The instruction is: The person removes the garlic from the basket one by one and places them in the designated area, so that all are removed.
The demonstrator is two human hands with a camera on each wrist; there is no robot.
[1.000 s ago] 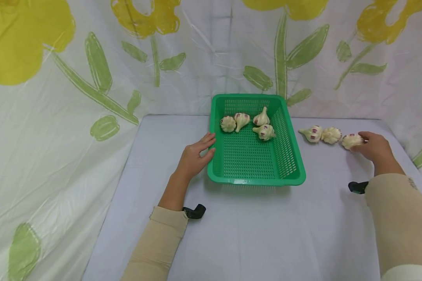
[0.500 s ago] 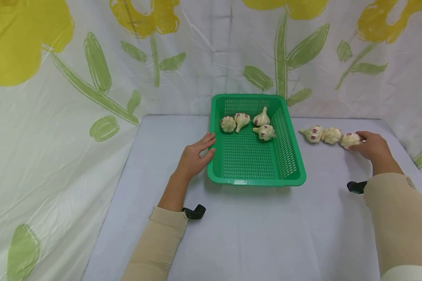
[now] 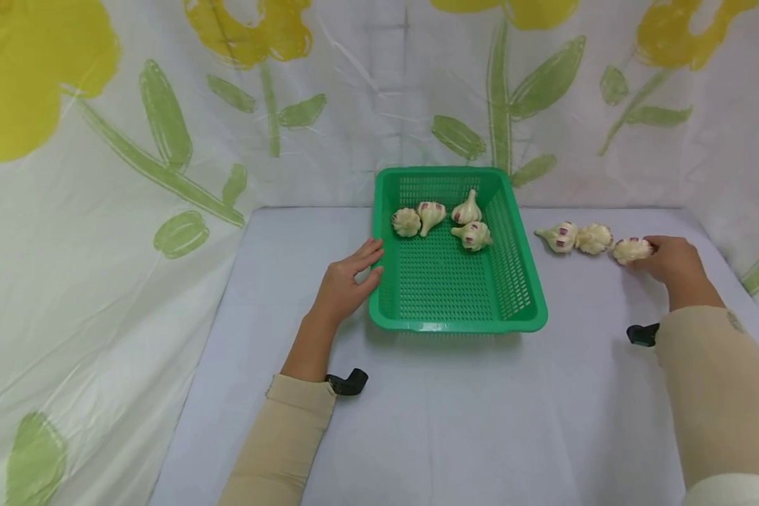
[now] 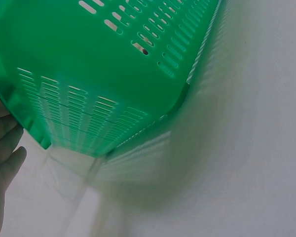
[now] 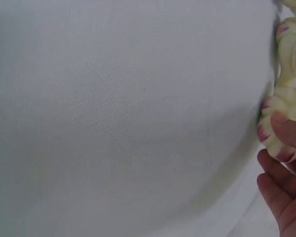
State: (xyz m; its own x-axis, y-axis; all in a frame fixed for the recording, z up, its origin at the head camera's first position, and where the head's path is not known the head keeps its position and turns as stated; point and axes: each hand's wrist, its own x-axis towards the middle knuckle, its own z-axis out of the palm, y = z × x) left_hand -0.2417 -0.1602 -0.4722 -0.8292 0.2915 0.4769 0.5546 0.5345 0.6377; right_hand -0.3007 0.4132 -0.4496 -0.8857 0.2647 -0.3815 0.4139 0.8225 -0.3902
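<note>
A green plastic basket (image 3: pixel 455 327) stands on the table in the head view. My left hand (image 3: pixel 344 284) rests against its left rim with the fingers fairly straight; the left wrist view shows those fingers (image 4: pixel 5 143) by the basket's wall (image 4: pixel 103 74). Inside lie several garlic bulbs (image 3: pixel 471 236), cream with purple patches. To the right of the basket, my right hand (image 3: pixel 670 263) holds a garlic bulb (image 3: pixel 630 249) between thumb and fingers. Just left of it, a second bulb (image 3: pixel 594 239) and a third bulb (image 3: pixel 558 237) lie in a row.
The table (image 3: pixel 417 422) is covered in pale cloth. A white curtain (image 3: pixel 354 154) printed with yellow flowers hangs behind and along the left side. A dark wrist camera (image 3: pixel 348 382) sits at the left cuff, another wrist camera (image 3: pixel 642 334) at the right.
My right hand slid its garlic bulb left up to the middle bulb, then slightly back right, leaving a small gap. My left hand stays at the basket's rim. The head view shifted slightly.
</note>
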